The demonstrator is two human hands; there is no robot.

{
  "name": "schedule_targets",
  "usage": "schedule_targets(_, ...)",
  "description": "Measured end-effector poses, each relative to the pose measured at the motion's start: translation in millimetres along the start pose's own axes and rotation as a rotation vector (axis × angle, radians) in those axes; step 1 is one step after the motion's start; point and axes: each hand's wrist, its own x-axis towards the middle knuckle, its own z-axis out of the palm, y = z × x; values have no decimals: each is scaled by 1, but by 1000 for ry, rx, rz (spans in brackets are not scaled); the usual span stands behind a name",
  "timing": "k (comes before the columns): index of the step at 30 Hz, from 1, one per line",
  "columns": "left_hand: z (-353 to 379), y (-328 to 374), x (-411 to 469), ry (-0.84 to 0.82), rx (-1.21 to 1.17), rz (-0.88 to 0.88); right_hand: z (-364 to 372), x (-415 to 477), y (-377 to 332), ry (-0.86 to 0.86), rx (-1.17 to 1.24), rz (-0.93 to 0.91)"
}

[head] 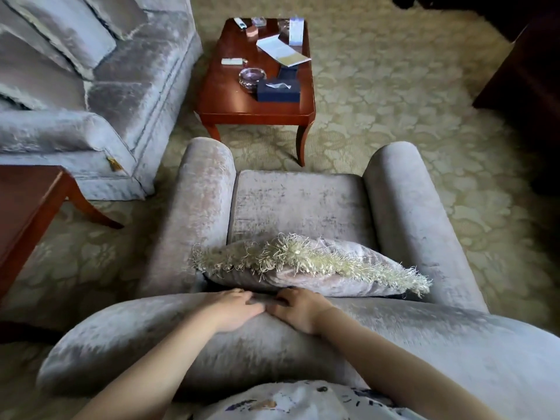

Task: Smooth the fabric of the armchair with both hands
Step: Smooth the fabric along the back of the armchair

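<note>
The person stood behind the armchair (297,204) and leaned over its backrest, which ran across the lower part of the head view. The left hand (233,310) and the right hand (298,312) lay palm-down at the middle of the backrest top, fingertips nearly meeting. Both hands were released and flat, grasping nothing. This central placement probably served as the start of an outward stroke, each hand sweeping toward its own end of the backrest. Flat palms spread pressure over the pile rather than pinching it.

The velvet-like upholstery showed light and dark patches where the nap lay in different directions, most visibly on the backrest and on the seat cushion (300,201). By that evidence the smoothing was at an early stage. A fringed pillow (306,265) rested against the inner face of the backrest, just beyond the fingertips; it could obstruct strokes on that face.

The room had a patterned carpet (394,116). A sofa (100,86) in similar fabric stood at the left. A wooden coffee table (257,110) stood beyond the armchair; its tabletop carried a tissue box (278,90), a glass ashtray (252,77) and papers (283,50). A second table (30,207) showed at the left edge.
</note>
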Motion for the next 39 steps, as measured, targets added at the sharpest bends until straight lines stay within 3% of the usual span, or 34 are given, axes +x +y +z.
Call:
schedule_targets(6,-6,-11,6,2,-27,-14,-3,8,-8,56,37,8)
schedule_targets(12,-1,-6,-10,179,-66,-34,-6,-30,15,105,11,74)
schedule_targets(14,0,0,-15,264,-22,-97,-9,-47,40,139,-72,172)
schedule_targets(17,14,43,-22,331,-5,-111,-11,-71,83,245,-114,462)
schedule_targets(20,33,82,-36,258,47,64,-6,-87,92,246,-108,491)
schedule_targets(39,20,56,-43,98,55,107,0,-95,75,232,-182,507)
